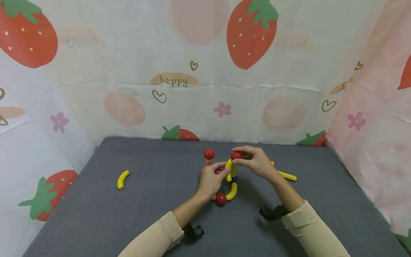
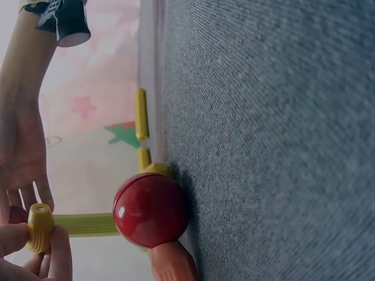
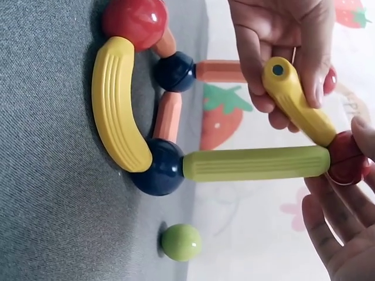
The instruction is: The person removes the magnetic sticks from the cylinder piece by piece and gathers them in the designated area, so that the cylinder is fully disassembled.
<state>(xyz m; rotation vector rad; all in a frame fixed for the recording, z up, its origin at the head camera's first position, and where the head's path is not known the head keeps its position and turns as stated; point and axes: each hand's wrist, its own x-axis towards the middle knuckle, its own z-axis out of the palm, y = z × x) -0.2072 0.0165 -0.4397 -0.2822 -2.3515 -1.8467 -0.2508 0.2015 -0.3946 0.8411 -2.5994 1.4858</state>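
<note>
The left hand point(image 1: 211, 181) is pinching the yellow bar point(image 3: 309, 116); the right hand point(image 1: 257, 161) is pinching the red ball point(image 1: 237, 155). From the right wrist, the yellow bar is appearing to touch the red ball at 11 o'clock, the green bar point(image 3: 256, 164) at 9 o'clock. Good handling is probably keeping the red ball steady while easing the yellow bar straight along its end.

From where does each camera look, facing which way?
Head: on the head, facing forward and down at the table; left hand and right hand show.
Left wrist: on that wrist, facing across the table, held yellow piece lower left; both hands partly show.
Right wrist: on that wrist, facing the green stick; both hands partly show.
Both wrist views share stick and yellow piece.
</note>
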